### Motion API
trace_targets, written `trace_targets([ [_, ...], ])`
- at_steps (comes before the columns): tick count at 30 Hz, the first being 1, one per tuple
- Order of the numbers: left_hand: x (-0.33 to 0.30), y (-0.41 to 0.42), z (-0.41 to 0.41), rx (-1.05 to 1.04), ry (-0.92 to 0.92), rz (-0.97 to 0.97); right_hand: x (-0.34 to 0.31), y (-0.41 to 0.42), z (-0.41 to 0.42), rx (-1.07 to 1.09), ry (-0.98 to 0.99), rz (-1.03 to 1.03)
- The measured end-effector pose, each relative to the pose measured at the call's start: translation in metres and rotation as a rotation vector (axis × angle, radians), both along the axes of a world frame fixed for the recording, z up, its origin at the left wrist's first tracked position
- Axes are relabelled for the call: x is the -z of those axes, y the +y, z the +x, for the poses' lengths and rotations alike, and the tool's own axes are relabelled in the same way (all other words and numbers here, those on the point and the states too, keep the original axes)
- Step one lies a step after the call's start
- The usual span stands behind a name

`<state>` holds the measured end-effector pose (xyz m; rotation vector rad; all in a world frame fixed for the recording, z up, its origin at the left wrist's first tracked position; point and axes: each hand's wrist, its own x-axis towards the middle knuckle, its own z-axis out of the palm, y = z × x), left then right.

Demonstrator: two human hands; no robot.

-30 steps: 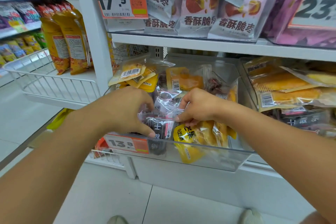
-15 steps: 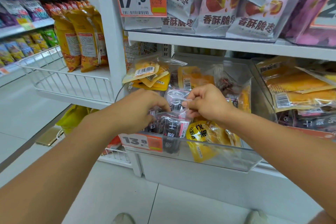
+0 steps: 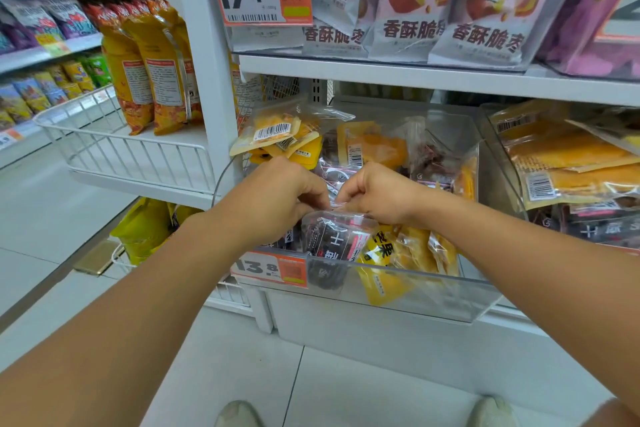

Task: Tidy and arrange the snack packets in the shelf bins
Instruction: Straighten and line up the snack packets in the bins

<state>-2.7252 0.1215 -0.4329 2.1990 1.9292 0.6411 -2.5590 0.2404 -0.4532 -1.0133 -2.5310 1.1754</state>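
Observation:
A clear plastic shelf bin (image 3: 433, 298) holds mixed snack packets. At its front stands a dark packet with a clear top and pink stripe (image 3: 334, 241). My left hand (image 3: 277, 198) and my right hand (image 3: 377, 194) both pinch the packet's clear top edge, knuckles close together above it. Yellow mango packets (image 3: 408, 253) stand to its right in the bin. More yellow packets (image 3: 277, 135) and a dark reddish one (image 3: 433, 158) lie jumbled at the back. What is under my hands is hidden.
An orange price tag (image 3: 270, 269) hangs on the bin's front. The neighbouring bin (image 3: 571, 163) on the right holds yellow and dark packets. A white wire basket (image 3: 131, 152) with tall orange bags stands left. The shelf above (image 3: 415, 76) carries pale jujube bags.
My hands have come closer together and risen a little, now pinching the dark packet's top edge. The view has shifted left, so the shelf appears further right.

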Motion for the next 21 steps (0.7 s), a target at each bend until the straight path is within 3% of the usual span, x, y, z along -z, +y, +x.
trace_targets([
  [4, -0.005, -0.001, -0.004, -0.052, 0.044, -0.006, -0.006, -0.001, 0.012, 0.030, 0.024, -0.179],
  [11, -0.005, -0.003, -0.007, -0.027, 0.065, -0.045, -0.011, 0.005, 0.026, 0.375, 0.154, -0.185],
  [17, -0.002, -0.005, 0.002, -0.004, -0.010, 0.142, -0.011, -0.001, 0.011, 0.371, 0.285, -0.372],
  [21, 0.001, 0.000, 0.008, 0.054, 0.069, -0.035, -0.011, -0.006, 0.001, 0.298, 0.335, -0.408],
])
